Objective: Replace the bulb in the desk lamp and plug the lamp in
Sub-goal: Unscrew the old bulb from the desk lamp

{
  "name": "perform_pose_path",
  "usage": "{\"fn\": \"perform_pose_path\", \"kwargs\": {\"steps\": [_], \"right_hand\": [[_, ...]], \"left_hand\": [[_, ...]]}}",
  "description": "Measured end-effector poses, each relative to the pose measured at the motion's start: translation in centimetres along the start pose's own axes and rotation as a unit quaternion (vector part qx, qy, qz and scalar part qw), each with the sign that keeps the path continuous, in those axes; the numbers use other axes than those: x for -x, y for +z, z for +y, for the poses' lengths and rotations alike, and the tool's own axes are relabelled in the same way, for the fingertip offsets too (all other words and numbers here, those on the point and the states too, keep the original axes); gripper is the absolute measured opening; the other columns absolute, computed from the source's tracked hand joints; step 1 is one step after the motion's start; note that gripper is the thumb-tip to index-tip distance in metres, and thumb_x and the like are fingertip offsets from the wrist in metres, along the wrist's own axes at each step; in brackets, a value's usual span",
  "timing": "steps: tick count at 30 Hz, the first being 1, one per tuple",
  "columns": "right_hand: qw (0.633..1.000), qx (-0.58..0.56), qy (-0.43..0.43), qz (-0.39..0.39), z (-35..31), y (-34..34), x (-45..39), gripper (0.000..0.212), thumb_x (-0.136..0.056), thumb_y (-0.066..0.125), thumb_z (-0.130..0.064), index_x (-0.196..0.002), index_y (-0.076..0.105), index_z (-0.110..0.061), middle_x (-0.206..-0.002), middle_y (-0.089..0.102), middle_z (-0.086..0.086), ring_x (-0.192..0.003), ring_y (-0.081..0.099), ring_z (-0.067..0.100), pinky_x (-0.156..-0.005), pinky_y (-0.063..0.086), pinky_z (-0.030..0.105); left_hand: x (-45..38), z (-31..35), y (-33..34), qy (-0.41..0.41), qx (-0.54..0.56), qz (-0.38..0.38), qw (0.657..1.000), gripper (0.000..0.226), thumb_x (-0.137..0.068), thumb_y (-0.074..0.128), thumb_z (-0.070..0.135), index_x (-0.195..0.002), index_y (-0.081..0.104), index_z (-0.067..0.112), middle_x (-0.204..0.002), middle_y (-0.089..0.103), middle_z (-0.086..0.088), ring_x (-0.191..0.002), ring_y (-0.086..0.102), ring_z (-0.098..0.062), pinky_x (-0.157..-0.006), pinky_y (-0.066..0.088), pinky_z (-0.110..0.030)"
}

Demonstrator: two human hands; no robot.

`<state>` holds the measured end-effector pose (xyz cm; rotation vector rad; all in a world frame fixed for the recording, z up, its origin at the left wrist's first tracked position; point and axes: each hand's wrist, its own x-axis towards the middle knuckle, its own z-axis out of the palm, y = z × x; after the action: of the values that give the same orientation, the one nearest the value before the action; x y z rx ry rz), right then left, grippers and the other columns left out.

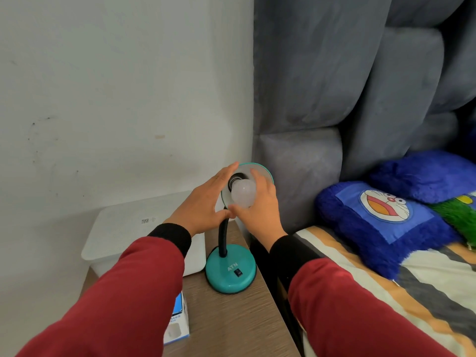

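A teal desk lamp stands on the wooden bedside table (231,323), its round base (231,269) carrying a black switch and its black flexible neck (223,238) rising to the shade (265,173), which faces me. A white frosted bulb (242,193) sits in the black socket at the shade's middle. My right hand (260,210) wraps around the bulb, thumb below and fingers on its right side. My left hand (206,204) rests flat against the shade's left rim, fingers extended, thumb near the neck. No plug or cord is in view.
A white lidded plastic box (139,228) stands on the table left of the lamp, against the white wall. A blue and white bulb carton (179,323) lies near the table's front. To the right are a grey padded headboard (322,99), a bed and blue cartoon cushions (381,220).
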<state>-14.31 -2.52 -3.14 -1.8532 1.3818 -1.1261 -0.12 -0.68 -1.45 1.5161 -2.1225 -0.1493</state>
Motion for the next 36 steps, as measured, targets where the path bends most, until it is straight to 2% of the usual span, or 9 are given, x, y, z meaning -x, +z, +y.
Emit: {"fn": "perform_pose_path", "kwargs": {"steps": [3,7,10,12,18,22,27,33,36], "right_hand": [[0.998,-0.027,0.045,0.017,0.12,0.07,-0.27,0.080,-0.080,0.073,-0.036,-0.145,0.033,-0.016,-0.144,0.043,0.008,-0.133,0.042,0.022,-0.103,0.037,0.026],[1.000,-0.001,-0.012,0.008,0.29,0.13,-0.26,0.068,-0.082,0.069,-0.013,-0.143,0.039,-0.020,-0.143,0.043,0.004,-0.131,0.044,0.020,-0.101,0.030,0.014],[0.998,-0.046,0.031,0.008,0.34,0.12,-0.13,0.082,-0.079,0.074,-0.027,-0.147,0.029,-0.019,-0.146,0.041,0.005,-0.133,0.042,0.021,-0.110,0.037,0.030],[0.998,-0.050,0.049,0.008,0.42,0.00,-0.19,0.079,-0.079,0.074,-0.035,-0.145,0.034,-0.016,-0.141,0.048,0.006,-0.129,0.047,0.022,-0.103,0.040,0.027],[0.999,-0.040,-0.005,-0.005,0.10,-0.40,-0.37,0.072,-0.079,0.066,-0.003,-0.143,0.038,-0.020,-0.146,0.041,0.001,-0.135,0.040,0.018,-0.099,0.031,0.016],[0.997,-0.057,0.037,0.022,-0.08,0.15,-0.51,0.081,-0.075,0.078,-0.029,-0.143,0.035,-0.017,-0.144,0.039,0.004,-0.129,0.044,0.020,-0.105,0.042,0.029],[1.000,-0.023,0.018,-0.006,0.33,0.09,-0.35,0.074,-0.077,0.065,-0.004,-0.143,0.039,-0.024,-0.142,0.040,0.007,-0.124,0.049,0.026,-0.105,0.044,0.033],[0.998,-0.045,0.032,-0.003,-0.01,0.03,-0.51,0.075,-0.079,0.074,-0.029,-0.143,0.036,-0.024,-0.139,0.046,0.004,-0.126,0.047,0.022,-0.102,0.040,0.028],[0.998,-0.057,0.030,-0.004,-0.02,-0.16,-0.51,0.073,-0.082,0.069,-0.011,-0.145,0.033,-0.022,-0.142,0.044,0.005,-0.128,0.047,0.023,-0.105,0.041,0.030]], "left_hand": [[0.00,-0.03,-0.02,-0.001,0.000,-0.003,1.000,0.106,-0.077,0.076,0.027,-0.150,0.000,0.038,-0.158,0.015,0.015,-0.144,0.023,-0.009,-0.108,0.017,-0.016],[-0.15,-0.13,-0.01,-0.001,0.000,0.000,1.000,0.107,-0.077,0.076,0.027,-0.150,0.000,0.038,-0.158,0.016,0.014,-0.144,0.023,-0.009,-0.109,0.017,-0.017],[-0.07,-0.19,0.03,-0.002,0.001,0.001,1.000,0.107,-0.077,0.076,0.027,-0.150,0.000,0.039,-0.158,0.016,0.014,-0.144,0.023,-0.009,-0.109,0.018,-0.018],[0.01,-0.20,0.03,-0.001,-0.001,0.001,1.000,0.106,-0.077,0.076,0.027,-0.150,0.000,0.039,-0.158,0.015,0.014,-0.144,0.023,-0.009,-0.109,0.017,-0.017],[-0.17,-0.11,0.19,0.005,-0.006,-0.002,1.000,0.107,-0.077,0.076,0.029,-0.150,-0.001,0.038,-0.158,0.015,0.013,-0.145,0.023,-0.010,-0.110,0.018,-0.019],[-0.20,-0.08,0.21,0.001,0.001,0.000,1.000,0.107,-0.077,0.077,0.026,-0.150,0.000,0.038,-0.158,0.017,0.014,-0.144,0.024,-0.010,-0.109,0.019,-0.019],[-0.02,-0.27,0.01,0.002,0.003,0.006,1.000,0.107,-0.076,0.077,0.028,-0.150,0.001,0.038,-0.158,0.016,0.015,-0.144,0.023,-0.008,-0.114,0.018,-0.021],[-0.29,-0.24,0.35,-0.001,0.000,0.000,1.000,0.107,-0.077,0.076,0.028,-0.150,0.000,0.038,-0.158,0.016,0.013,-0.144,0.024,-0.011,-0.111,0.020,-0.021],[-0.34,-0.36,0.32,0.000,-0.005,0.003,1.000,0.107,-0.076,0.077,0.029,-0.150,-0.001,0.038,-0.158,0.015,0.014,-0.144,0.023,-0.010,-0.110,0.017,-0.018]]}}
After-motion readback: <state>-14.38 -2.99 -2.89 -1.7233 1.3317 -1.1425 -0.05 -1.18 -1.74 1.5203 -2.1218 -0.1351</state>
